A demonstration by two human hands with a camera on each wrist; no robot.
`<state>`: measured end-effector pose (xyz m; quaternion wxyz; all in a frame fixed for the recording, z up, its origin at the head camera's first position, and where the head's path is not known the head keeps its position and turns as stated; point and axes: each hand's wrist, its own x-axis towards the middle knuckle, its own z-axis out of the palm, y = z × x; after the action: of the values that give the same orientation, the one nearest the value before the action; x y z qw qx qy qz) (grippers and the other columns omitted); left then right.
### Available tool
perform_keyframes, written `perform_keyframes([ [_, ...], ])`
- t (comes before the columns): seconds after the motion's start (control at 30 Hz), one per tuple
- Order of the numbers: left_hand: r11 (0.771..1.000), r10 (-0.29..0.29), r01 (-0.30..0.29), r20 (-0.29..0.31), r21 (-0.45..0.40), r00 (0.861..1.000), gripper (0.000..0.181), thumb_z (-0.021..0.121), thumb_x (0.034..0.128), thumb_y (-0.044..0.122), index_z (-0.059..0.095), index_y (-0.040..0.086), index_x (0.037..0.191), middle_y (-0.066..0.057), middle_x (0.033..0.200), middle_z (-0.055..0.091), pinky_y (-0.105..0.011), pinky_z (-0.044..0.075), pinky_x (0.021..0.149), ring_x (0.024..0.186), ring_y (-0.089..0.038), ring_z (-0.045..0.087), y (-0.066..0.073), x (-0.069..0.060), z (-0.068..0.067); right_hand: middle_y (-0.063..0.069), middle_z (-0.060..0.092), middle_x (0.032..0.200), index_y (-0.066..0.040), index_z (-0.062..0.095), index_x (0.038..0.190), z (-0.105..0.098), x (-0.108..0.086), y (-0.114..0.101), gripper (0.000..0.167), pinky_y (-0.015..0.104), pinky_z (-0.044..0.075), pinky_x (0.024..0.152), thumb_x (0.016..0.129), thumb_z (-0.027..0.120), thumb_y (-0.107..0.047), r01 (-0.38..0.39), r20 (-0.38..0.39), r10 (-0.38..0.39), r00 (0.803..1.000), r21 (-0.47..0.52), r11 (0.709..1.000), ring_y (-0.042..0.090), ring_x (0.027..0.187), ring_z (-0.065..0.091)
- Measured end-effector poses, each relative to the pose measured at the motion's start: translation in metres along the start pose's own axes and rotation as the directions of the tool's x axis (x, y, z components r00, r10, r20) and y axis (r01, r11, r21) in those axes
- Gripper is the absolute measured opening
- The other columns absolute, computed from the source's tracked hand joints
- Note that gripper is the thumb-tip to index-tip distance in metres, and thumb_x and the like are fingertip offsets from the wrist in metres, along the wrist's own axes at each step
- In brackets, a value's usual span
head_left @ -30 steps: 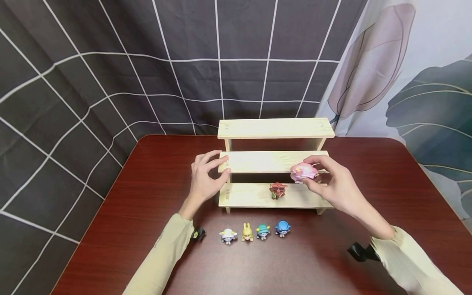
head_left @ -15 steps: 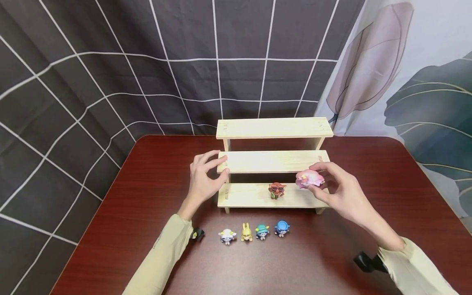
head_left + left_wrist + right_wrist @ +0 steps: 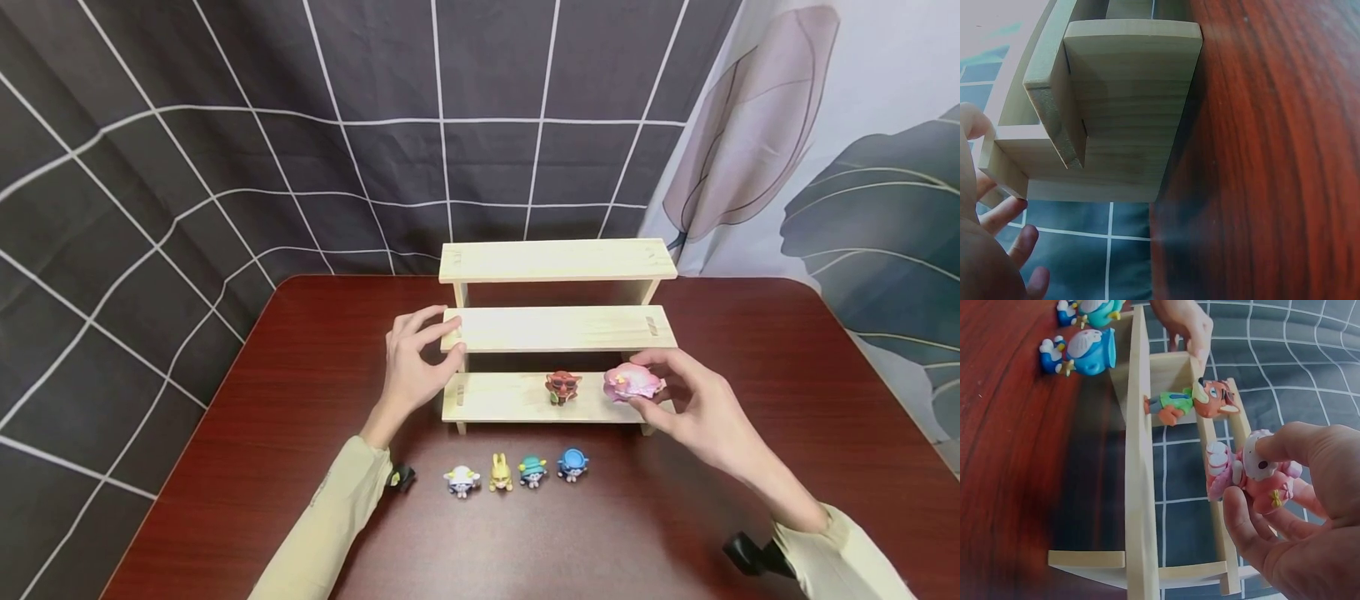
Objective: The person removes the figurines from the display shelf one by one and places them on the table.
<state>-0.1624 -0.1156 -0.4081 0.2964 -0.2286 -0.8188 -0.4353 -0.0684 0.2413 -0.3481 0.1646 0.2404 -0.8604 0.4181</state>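
A three-tier wooden shelf [image 3: 557, 330] stands on the table. My left hand [image 3: 417, 358] pinches the left end of its middle board; in the left wrist view, fingers [image 3: 1005, 212] lie against that board's end [image 3: 1004, 169]. My right hand [image 3: 701, 408] holds a pink figurine [image 3: 632, 382] between thumb and fingers, near the right end of the bottom board. The right wrist view shows this pink figurine [image 3: 1260, 469] apart from the bottom board [image 3: 1141, 506]. Left of it, an orange fox figurine [image 3: 562, 387] with sunglasses stands on the bottom board.
In front of the shelf, a row of small figurines stands on the red-brown table [image 3: 315, 367]: white [image 3: 462, 481], yellow [image 3: 501, 473], teal-hatted [image 3: 533, 472] and blue-hatted [image 3: 573, 465]. A dark grid-patterned curtain [image 3: 495, 158] hangs behind the table.
My right hand has moved right and down with the pink figurine, from the middle board's front edge to the bottom board's right part. My left hand has stayed at the shelf.
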Motion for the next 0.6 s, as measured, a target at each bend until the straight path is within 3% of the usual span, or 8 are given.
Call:
perform_keyframes([
  [0.2, 1.0, -0.004, 0.004, 0.002, -0.008, 1.0, 0.034, 0.076, 0.0794, 0.021, 0.078, 0.01, 0.112, -0.01, 0.124, 0.066, -0.055, 0.031, 0.084, 0.106, -0.037, 0.052, 0.002, 0.001, -0.001, 0.002, 0.065, 0.106, -0.007, 0.064, 0.116, 0.0, -0.007, -0.001, 0.058, 0.015, 0.05, 0.07, 0.066, 0.084, 0.014, -0.019, 0.018, 0.019, 1.0, -0.002, 1.0, 0.007, 0.084, 0.058],
  [0.6, 1.0, 0.001, -0.001, 0.002, -0.005, 1.0, 0.034, 0.076, 0.0796, 0.021, 0.078, 0.01, 0.112, -0.009, 0.124, 0.066, -0.056, 0.031, 0.084, 0.107, -0.038, 0.052, 0.002, 0.001, -0.001, 0.003, 0.066, 0.103, -0.007, 0.065, 0.115, 0.004, -0.022, 0.003, 0.058, 0.016, 0.051, 0.067, 0.065, 0.083, 0.016, -0.037, 0.016, 0.037, 0.999, 0.019, 0.999, 0.009, 0.077, 0.061],
])
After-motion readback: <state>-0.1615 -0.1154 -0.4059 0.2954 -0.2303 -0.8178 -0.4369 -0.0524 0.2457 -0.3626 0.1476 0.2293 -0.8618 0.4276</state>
